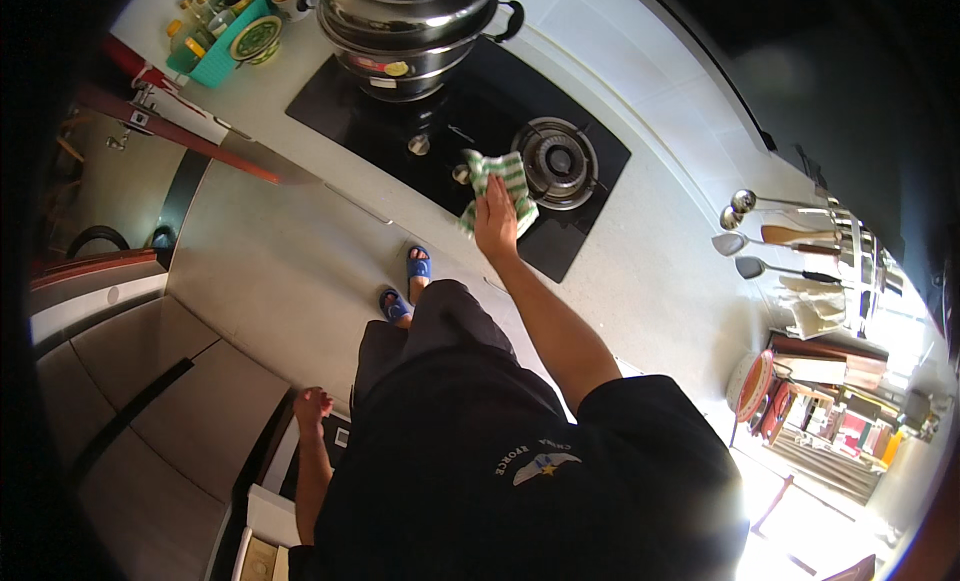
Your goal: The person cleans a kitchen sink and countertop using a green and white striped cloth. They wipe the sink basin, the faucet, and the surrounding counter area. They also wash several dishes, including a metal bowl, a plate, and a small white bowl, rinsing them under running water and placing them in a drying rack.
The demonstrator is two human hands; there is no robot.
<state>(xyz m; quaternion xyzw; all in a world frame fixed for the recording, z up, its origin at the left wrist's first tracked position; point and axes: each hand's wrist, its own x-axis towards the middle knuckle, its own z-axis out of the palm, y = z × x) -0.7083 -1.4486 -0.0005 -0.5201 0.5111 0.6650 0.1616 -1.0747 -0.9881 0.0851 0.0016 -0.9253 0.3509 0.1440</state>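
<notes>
My right hand point(496, 217) lies flat, fingers stretched out, on a green-and-white striped cloth point(514, 172). It presses this cloth on the black glass gas hob point(480, 116), between a control knob and the bare right burner point(559, 161). One knob point(418, 144) shows fully; the other point(460, 174) is partly covered by the cloth. On the left side of the hob stands a large lidded steel pot point(405, 33) with black handles. Away from the counter, my left hand point(313, 405) hangs at my side, fingers loosely curled, with nothing visible in it.
A teal basket point(217, 60) of bottles and a patterned bowl point(256, 39) sit at the counter's left end. Ladles and spatulas point(750, 267) hang on the right, above a round red-rimmed basin point(750, 386). The refrigerator point(180, 401) stands behind me to the left.
</notes>
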